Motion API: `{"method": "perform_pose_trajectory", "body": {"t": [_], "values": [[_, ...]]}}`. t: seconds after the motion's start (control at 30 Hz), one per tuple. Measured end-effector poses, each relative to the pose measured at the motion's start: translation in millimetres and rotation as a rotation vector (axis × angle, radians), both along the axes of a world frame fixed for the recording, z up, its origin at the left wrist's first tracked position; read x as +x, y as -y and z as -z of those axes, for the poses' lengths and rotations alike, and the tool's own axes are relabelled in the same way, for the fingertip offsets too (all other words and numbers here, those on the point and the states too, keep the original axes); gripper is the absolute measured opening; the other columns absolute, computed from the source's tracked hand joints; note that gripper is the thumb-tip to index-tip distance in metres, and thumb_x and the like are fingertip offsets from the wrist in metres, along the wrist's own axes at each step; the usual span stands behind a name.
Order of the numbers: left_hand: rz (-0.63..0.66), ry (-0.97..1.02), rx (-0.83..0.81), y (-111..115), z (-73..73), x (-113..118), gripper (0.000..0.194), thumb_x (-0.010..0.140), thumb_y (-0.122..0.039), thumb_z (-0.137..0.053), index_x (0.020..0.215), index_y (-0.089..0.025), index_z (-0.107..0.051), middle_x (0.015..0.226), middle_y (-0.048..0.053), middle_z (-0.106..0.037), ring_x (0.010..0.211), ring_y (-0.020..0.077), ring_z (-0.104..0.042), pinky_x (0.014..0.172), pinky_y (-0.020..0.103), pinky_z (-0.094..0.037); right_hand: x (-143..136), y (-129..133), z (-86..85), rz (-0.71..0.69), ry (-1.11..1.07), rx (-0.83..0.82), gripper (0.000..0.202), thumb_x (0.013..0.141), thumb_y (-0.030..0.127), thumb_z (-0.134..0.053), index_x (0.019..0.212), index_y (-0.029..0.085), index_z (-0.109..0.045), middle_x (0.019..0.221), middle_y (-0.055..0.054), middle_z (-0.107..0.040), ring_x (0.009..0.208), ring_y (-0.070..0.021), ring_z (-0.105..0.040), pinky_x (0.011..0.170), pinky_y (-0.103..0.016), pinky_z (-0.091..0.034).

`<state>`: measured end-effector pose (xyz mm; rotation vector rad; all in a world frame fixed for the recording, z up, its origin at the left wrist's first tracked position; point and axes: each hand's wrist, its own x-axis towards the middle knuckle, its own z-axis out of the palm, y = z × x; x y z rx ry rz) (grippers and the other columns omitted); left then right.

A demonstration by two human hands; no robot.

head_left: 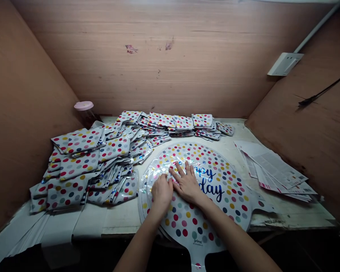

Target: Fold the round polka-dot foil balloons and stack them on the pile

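A flat round foil balloon with coloured dots and blue lettering lies on top of others like it at the table's front. My left hand rests on its left part, fingers curled in a closed grip; whatever is between them is too small to make out. Just right of it, my right hand presses flat on the balloon, fingers spread, partly covering the lettering. The balloon's tail hangs over the front edge.
Folded dotted balloons are heaped at the left and stacked along the back. Printed sheets lie at the right. White paper strips overhang the front left edge. A pink-lidded container stands at the back left, inside wooden walls.
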<state>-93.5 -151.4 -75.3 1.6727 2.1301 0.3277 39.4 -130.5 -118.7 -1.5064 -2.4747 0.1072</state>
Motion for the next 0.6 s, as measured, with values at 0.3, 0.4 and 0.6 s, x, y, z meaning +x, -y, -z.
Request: {"method": "perform_pose_trajectory", "body": {"t": [0.3, 0.4, 0.6], "values": [[0.001, -0.002, 0.0, -16.9, -0.9, 21.3, 0.026, 0.082, -0.031, -0.061, 0.098, -0.011, -0.065, 0.116, 0.019, -0.062, 0.118, 0.0336, -0.052, 0.096, 0.041, -0.042, 10.4, -11.3, 15.9, -0.015, -0.141, -0.042, 0.063, 0.092, 0.021, -0.031, 0.151, 0.024, -0.012, 0.156, 0.001, -0.02, 0.144, -0.0266, -0.005, 0.115, -0.055, -0.017], [-0.007, 0.055, 0.043, -4.4, 3.1, 15.6, 0.021, 0.09, -0.026, -0.05, 0.103, -0.014, -0.06, 0.106, 0.014, -0.067, 0.105, 0.0259, -0.061, 0.087, 0.034, -0.047, 19.9, -4.0, 1.9, 0.024, -0.371, -0.06, 0.059, 0.096, 0.027, -0.028, 0.152, 0.025, -0.008, 0.156, -0.002, -0.02, 0.144, -0.0275, -0.01, 0.112, -0.055, -0.025], [-0.19, -0.027, 0.488, -43.2, -64.5, -132.7, 0.036, 0.099, -0.027, -0.022, 0.121, -0.018, -0.05, 0.103, 0.01, -0.069, 0.086, 0.0216, -0.068, 0.066, 0.033, -0.054, 75.5, 83.0, -13.9, -0.06, -0.374, -0.045, 0.061, 0.093, 0.036, -0.042, 0.149, 0.033, -0.02, 0.152, -0.002, -0.029, 0.138, -0.0326, -0.028, 0.102, -0.053, -0.044]]}}
